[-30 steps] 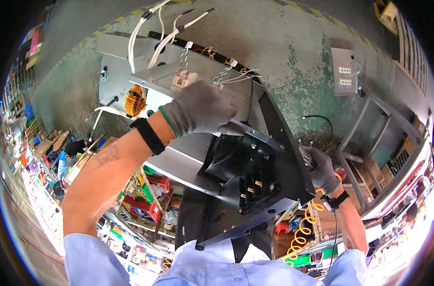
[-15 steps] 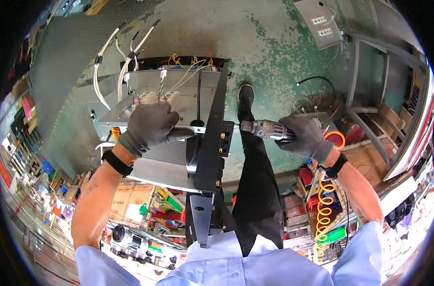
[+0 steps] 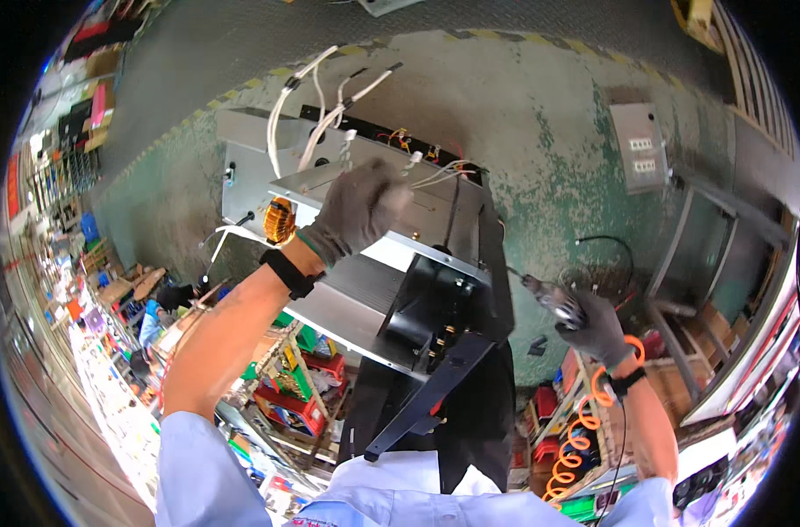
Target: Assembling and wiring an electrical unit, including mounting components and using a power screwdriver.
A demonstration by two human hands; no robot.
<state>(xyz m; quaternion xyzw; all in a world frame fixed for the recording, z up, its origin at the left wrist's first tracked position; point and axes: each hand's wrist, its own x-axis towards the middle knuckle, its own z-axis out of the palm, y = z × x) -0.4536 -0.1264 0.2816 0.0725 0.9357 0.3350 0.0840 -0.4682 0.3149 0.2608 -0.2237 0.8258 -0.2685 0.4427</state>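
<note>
My left hand (image 3: 358, 211), in a dark grey glove, is over the upper edge of an open metal equipment chassis (image 3: 352, 283). Motion smears its fingers, so whether they grip anything is unclear. In my gloved right hand (image 3: 600, 332) is an air screwdriver (image 3: 551, 300), its bit pointing toward the chassis but apart from it. A black panel (image 3: 497, 263) closes the chassis's right end, and a black bar (image 3: 431, 395) slants from it toward me. White cables (image 3: 277, 119) rise from the far side, and an orange-wound coil (image 3: 279, 220) sits beside my left wrist.
An orange coiled hose (image 3: 576, 435) hangs near my right forearm. Red and green parts bins (image 3: 290, 408) are below the chassis. At the right stand a metal frame (image 3: 681, 255) and a grey panel (image 3: 639, 145) on the worn green floor.
The screwdriver has come away from the black panel and moved down and right. My left hand has shifted across the chassis. The whole view has swung, and the chassis now appears at an angle.
</note>
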